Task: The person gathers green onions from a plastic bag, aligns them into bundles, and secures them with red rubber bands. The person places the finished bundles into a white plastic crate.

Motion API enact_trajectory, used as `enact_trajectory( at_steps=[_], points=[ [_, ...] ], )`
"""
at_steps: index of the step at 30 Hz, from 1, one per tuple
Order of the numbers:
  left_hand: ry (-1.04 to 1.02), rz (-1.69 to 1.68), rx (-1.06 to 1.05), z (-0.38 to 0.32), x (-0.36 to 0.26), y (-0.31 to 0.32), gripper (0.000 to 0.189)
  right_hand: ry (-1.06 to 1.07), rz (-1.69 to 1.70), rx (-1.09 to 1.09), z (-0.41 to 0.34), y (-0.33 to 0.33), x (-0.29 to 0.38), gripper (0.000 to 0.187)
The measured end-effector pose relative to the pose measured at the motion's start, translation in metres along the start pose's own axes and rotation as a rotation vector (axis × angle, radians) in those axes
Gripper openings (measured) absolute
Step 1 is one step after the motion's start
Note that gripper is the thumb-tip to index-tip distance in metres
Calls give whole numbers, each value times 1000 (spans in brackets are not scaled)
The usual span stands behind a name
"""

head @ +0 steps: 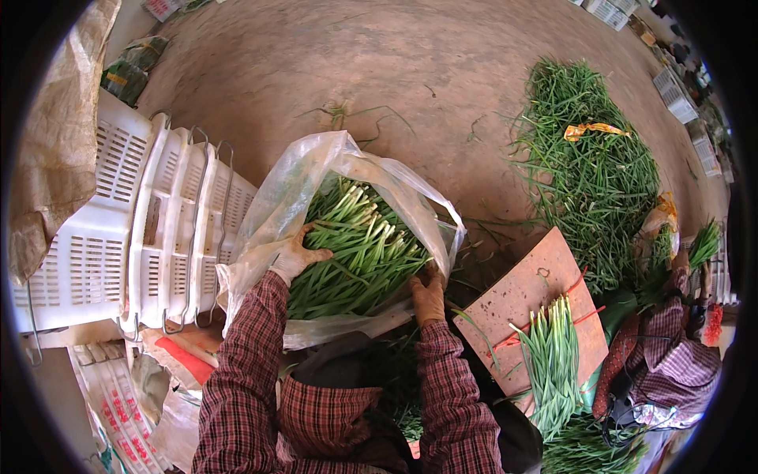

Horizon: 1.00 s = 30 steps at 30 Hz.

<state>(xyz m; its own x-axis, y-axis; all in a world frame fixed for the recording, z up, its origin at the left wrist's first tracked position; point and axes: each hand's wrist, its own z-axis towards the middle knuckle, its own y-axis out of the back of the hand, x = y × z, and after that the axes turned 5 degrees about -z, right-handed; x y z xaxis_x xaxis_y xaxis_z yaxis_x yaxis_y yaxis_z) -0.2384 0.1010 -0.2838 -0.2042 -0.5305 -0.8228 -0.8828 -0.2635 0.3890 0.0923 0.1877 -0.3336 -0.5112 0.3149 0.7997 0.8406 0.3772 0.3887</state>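
Note:
A clear plastic bag point(284, 189) stands open before me, lined inside by a wire or basket I cannot make out. Bundles of green chives point(361, 249) fill it, their pale cut ends towards the upper middle. My left hand point(299, 255), in a light, stained glove, lies at the left side of the chives with thumb and fingers spread. At the right rim, my right hand point(429, 296) touches the bag and the chives' edge. Its fingertips are partly hidden, so its grip is unclear.
Nested white plastic crates point(154, 225) with wire handles lie at left. On the right, a board point(533, 296) with red ties bears a chive bunch point(553, 355). Beyond it is a heap of loose chives point(592, 178). A co-worker's checked sleeve point(657, 332) shows at far right.

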Motion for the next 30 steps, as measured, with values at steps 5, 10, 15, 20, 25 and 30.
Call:
enact_trajectory(
  at_steps=[5, 10, 15, 20, 25, 30],
  points=[
    [89, 63, 16, 2, -5, 10, 110, 28, -265, 167, 5, 11, 5, 59],
    [53, 83, 11, -3, -9, 7, 107, 76, 221, 187, 17, -16, -18, 56],
    [10, -84, 49, 4, 31, 9, 108, -85, 449, -17, 2, -26, 6, 84],
    [-54, -53, 26, -2, 14, 2, 109, -115, 406, 71, -2, -10, 33, 111],
    [-98, 267, 78, -33, -51, 0, 118, -469, 685, 255, 4, -27, 30, 134],
    [-414, 307, -96, -88, -64, -25, 111, -316, 884, 272, 10, -32, 12, 97]
  ],
)
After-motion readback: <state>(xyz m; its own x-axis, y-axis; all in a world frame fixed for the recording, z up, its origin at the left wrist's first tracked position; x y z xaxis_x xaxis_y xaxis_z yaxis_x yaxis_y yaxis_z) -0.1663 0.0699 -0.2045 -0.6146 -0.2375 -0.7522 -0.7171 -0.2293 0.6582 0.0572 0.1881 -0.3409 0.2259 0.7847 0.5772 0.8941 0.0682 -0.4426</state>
